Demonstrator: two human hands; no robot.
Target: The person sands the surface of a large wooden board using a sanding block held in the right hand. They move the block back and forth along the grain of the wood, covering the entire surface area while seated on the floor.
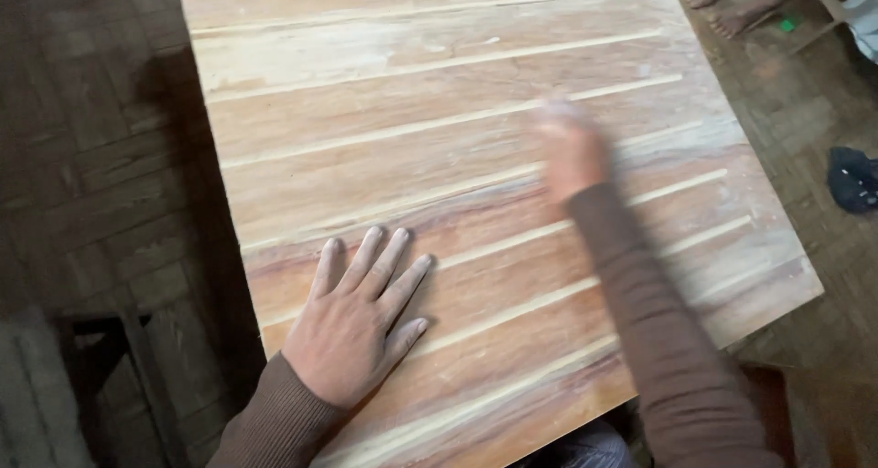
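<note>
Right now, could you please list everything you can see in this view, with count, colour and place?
Wooden panel: one, reddish-tan with pale strips, centre.
Floor: dark brown parquet, both sides.
Dark cloth: one, navy, right edge.
Another person's bare feet: two, top right.
Green object: one, small, top right.
Left hand: flat on panel, brown sleeve.
Right hand: blurred, over panel, brown sleeve.

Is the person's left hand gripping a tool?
No, the left hand lies flat and empty, fingers spread, on the wooden panel.
</note>
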